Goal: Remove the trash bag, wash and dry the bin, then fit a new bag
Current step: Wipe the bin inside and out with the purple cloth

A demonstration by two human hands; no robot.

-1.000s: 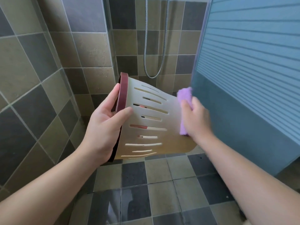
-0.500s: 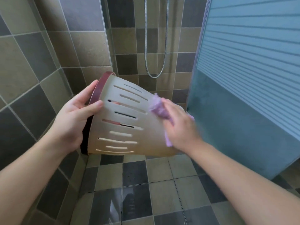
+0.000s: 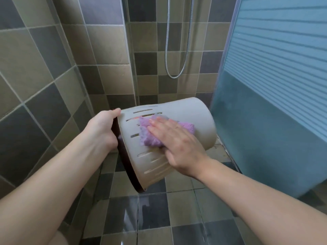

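Nearest, two bare forearms reaching forward from the bottom corners over a glossy floor point(image 3: 152, 216) of grey and tan tiles.

At the end of the left forearm, left hand point(image 3: 102, 129) wrapped round the dark maroon rim point(image 3: 131, 175) of a beige plastic bin point(image 3: 200, 121), thumb hooked over the upper edge, remaining fingers hidden inside the mouth.

Bin held in the air above the floor, tipped on its side, open mouth facing left and toward the viewer, closed base pointing right and away. Long narrow slots cut in rows along its side wall.

Right hand point(image 3: 178, 147) laid flat on the bin's upper side, fingers spread and extended, pressing a fluffy purple cloth point(image 3: 150, 137) against the slotted wall. Cloth bunched under the palm and fingers, sticking out on both sides of the hand.

Just right of the bin, a frosted blue shower screen point(image 3: 269, 96) with horizontal stripes across its upper part.

Farthest back, tiled walls point(image 3: 113, 80) meeting in a corner, with a silver shower hose point(image 3: 168, 50) hanging in a loop.
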